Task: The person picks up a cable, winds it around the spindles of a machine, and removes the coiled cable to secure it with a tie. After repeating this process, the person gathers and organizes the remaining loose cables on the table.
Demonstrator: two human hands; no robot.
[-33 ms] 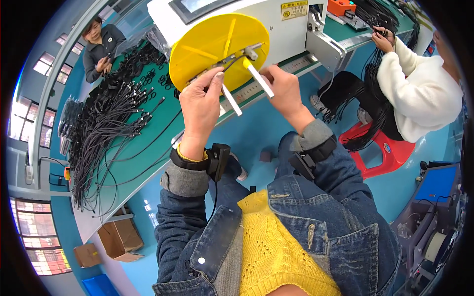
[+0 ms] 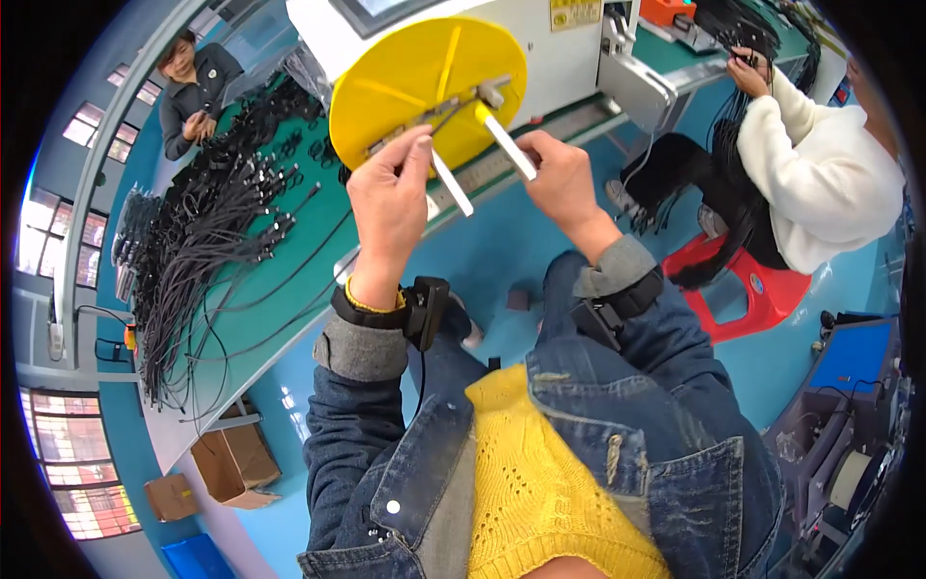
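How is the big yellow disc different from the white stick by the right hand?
The yellow disc is round and wide; the white stick is straight and thin. The disc is yellow; the stick looks mostly white. Both are close to the person's right hand.

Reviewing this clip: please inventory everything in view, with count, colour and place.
Machine: one, white, top centre
Disc: one, yellow, at the machine
Rods: two, white, at the disc
Table: green, left and upper right; count unclear
Cables: too many to count, black, mostly left on the table
Box: one, orange, upper right
Co-workers: at least two, dark and white tops, upper left and right
Stool: one, red, right
Cartons: two, brown, lower left
Panel: one, blue, right
Windows: several, bright, far left
Wrist devices: two, black, one per wrist
Sleeves: two, blue denim, centre
Hands: two, bare, near the rods
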